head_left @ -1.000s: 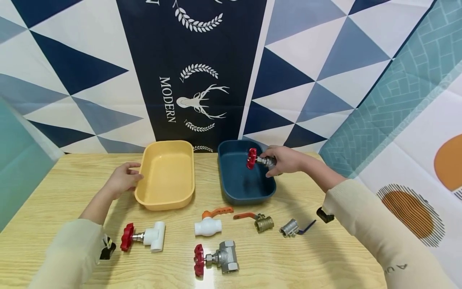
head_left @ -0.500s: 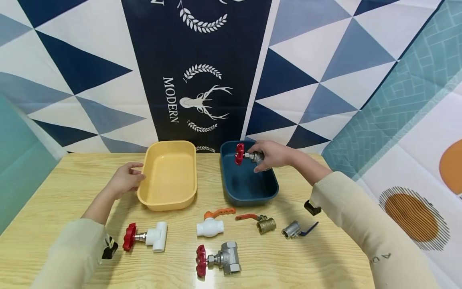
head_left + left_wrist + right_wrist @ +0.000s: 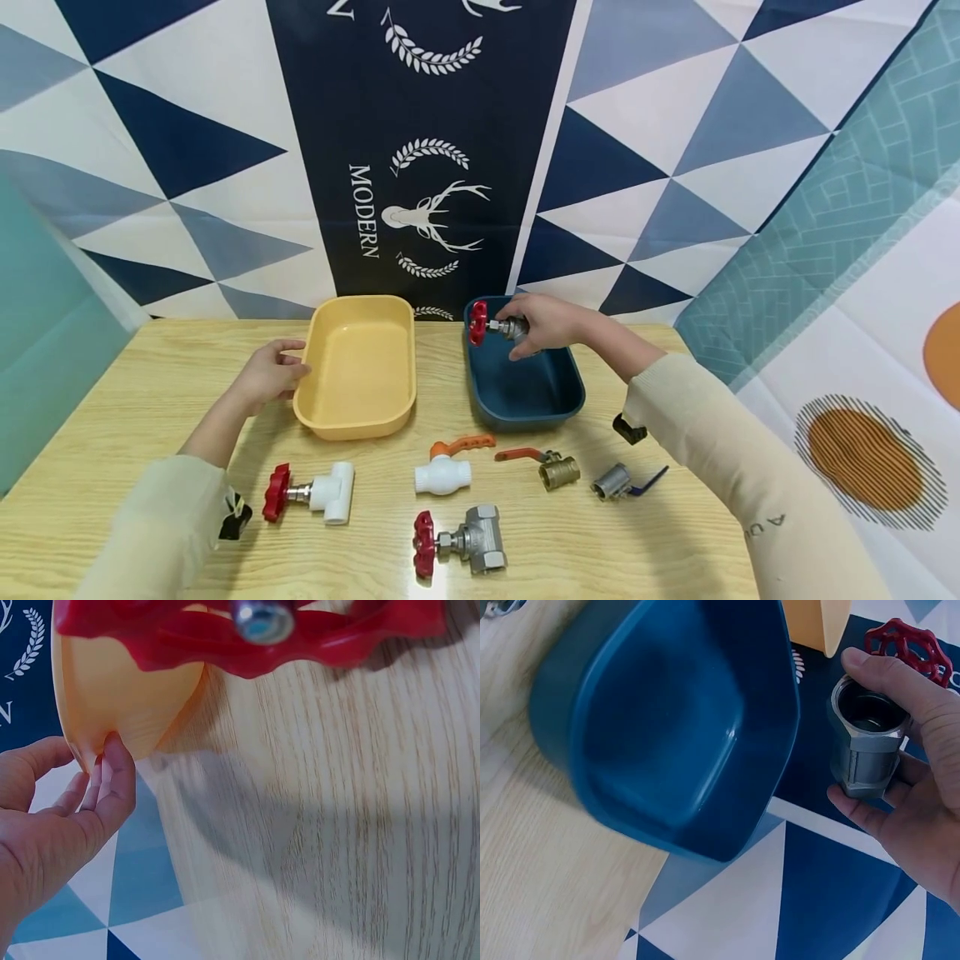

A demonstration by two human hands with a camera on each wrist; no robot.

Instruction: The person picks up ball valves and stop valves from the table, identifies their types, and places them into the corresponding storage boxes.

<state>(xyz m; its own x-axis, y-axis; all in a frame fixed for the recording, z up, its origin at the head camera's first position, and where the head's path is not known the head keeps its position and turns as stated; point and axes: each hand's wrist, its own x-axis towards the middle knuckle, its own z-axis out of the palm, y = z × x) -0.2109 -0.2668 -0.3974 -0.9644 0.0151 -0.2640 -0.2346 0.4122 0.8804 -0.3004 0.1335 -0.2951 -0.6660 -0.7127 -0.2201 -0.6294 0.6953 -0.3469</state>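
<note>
In the head view my right hand [image 3: 553,322] grips a metal gate valve [image 3: 512,327] above the far part of the dark blue bin [image 3: 528,423]. The valve's red handwheel points left. Seen from the right wrist, thumb and fingers are round its grey body [image 3: 864,761], with one threaded opening facing the camera. My left hand [image 3: 268,377] holds the left rim of the yellow bin [image 3: 356,432]; in the left wrist view the thumb and fingertips pinch that edge. The inside of the yellow bin shows bare.
Near the bins lie a white valve with an orange lever [image 3: 442,477], a brass ball valve [image 3: 559,472] and a small silver valve with a blue lever [image 3: 612,482]. Closer stand a white tee valve [image 3: 332,493] and another metal gate valve [image 3: 484,540]. A patterned backdrop [image 3: 420,100] rises behind.
My right hand has carried the gate valve leftward and slightly away from me, from the blue bin's right side to over its far part. The left hand stays on the yellow bin.
</note>
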